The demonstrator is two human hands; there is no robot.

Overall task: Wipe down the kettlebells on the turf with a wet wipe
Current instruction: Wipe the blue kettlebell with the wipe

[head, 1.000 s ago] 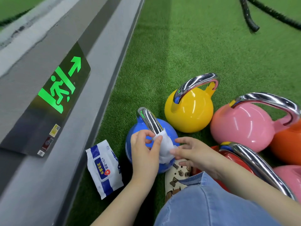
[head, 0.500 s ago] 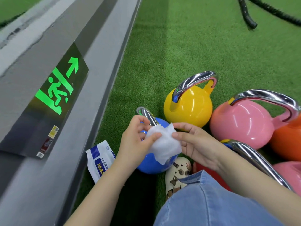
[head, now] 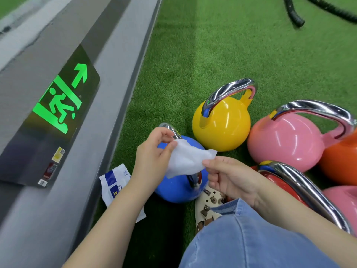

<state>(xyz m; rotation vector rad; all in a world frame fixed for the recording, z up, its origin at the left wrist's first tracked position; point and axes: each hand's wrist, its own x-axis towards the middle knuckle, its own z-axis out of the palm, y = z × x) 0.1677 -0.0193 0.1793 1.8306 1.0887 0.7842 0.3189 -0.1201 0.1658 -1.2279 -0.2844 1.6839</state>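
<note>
A white wet wipe (head: 186, 158) is stretched out between both hands above the blue kettlebell (head: 178, 187). My left hand (head: 154, 157) pinches its left edge and my right hand (head: 229, 176) pinches its right corner. The wipe hides part of the blue kettlebell's chrome handle. A yellow kettlebell (head: 222, 120) stands just behind, a pink one (head: 286, 140) to its right. An orange kettlebell (head: 340, 161), a red one (head: 278, 179) and another pink one (head: 343, 200) crowd the right edge.
The blue and white wipe packet (head: 114, 182) lies on the green turf (head: 212, 45) by the grey wall base (head: 58, 190), which carries a lit exit sign (head: 58, 107). My jeans-clad knee (head: 251, 242) and cream clog (head: 208, 206) are below. Black ropes (head: 293, 14) lie far right.
The wipe was bunched against the blue kettlebell a second ago. Both hands have lifted it and pulled it apart, spreading it wider.
</note>
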